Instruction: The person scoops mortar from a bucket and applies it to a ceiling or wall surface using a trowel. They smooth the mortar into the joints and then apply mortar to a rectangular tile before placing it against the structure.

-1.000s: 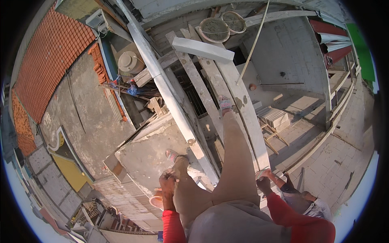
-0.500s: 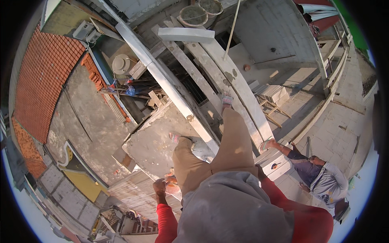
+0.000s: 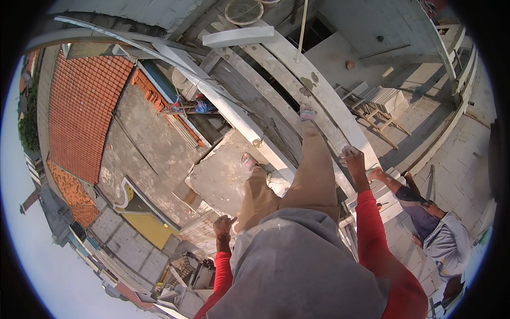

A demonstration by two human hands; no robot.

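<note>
My left hand (image 3: pixel 222 226) is closed at my left side, beside my thigh. A small dark bit shows at its fingers, too small to name. My right hand (image 3: pixel 353 159) hangs in front of my right thigh with its fingers curled, above the edge of a pale plank, and nothing shows in it. My right foot (image 3: pixel 307 112), in a sandal, stands on a long cement-stained plank (image 3: pixel 291 94). My left foot (image 3: pixel 248 161) rests on a rough concrete ledge (image 3: pixel 215 165). A pale curved block (image 3: pixel 238 36) lies across the planks' far ends.
A round basin of grey mix (image 3: pixel 244 11) stands beyond the block. A thin pole (image 3: pixel 303 32) rises from the planks. Gaps open onto a lower floor with a wooden trestle (image 3: pixel 378 117) and stacked tiles (image 3: pixel 392 101). Another person (image 3: pixel 446 239) sits at right. Tiled roofs (image 3: pixel 87 106) lie left.
My right hand has come up into view from beside my hip. My left hand has moved slightly right and stays closed. The view has swung, showing more of the roofs at left.
</note>
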